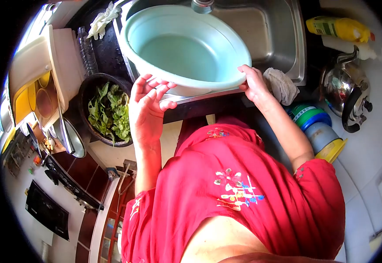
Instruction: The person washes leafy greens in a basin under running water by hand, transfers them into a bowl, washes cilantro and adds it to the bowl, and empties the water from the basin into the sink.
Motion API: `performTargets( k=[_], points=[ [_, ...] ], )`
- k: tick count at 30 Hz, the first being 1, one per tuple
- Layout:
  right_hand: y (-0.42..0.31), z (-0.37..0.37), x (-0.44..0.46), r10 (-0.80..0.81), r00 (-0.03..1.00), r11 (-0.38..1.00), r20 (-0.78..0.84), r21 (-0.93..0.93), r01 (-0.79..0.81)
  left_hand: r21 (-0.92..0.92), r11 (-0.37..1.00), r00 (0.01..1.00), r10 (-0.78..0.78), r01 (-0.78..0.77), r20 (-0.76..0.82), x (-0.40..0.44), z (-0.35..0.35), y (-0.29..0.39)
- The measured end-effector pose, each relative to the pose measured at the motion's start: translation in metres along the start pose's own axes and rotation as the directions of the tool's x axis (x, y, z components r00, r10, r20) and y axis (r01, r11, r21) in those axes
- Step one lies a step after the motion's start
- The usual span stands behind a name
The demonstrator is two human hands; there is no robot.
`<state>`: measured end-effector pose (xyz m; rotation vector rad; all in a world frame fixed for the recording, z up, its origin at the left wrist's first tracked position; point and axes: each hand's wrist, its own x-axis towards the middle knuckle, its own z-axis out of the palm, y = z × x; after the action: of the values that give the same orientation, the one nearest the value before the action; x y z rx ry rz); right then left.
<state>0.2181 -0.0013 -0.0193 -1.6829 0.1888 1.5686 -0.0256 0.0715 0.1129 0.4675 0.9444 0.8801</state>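
A large pale green basin (pixel 182 52) sits over the left part of the steel sink, under the tap (pixel 202 5). Its inside is smooth; I cannot tell whether there is water in it. My right hand (pixel 254 84) pinches the basin's right rim between thumb and fingers. Palm up and fingers apart, my left hand (pixel 149 105) is at the near left rim, its fingertips at or just beside the edge. To the left of that hand stands a dark round bowl (pixel 84 103) with green leaves (pixel 107 111) inside.
The sink's right basin (pixel 243 33) has bare steel showing. A grey cloth (pixel 281 86) lies on its near right edge. Further right are a steel kettle (pixel 346 83) and a yellow bottle (pixel 338 28). A clear plastic bottle (pixel 87 52) and white gloves (pixel 104 19) lie left.
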Motion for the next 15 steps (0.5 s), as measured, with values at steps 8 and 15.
performTargets(
  k=[8,15],
  points=[
    [-0.004,0.002,-0.008,-0.108,0.994,0.994,-0.009,-0.023,0.108,0.028,1.000,1.000,-0.005,0.005,-0.011,-0.006,-0.019,-0.002],
    [-0.013,0.004,-0.001,-0.260,0.963,0.963,-0.069,-0.094,0.254,0.060,0.996,0.989,-0.059,0.068,-0.135,-0.012,-0.024,-0.017]
  ],
)
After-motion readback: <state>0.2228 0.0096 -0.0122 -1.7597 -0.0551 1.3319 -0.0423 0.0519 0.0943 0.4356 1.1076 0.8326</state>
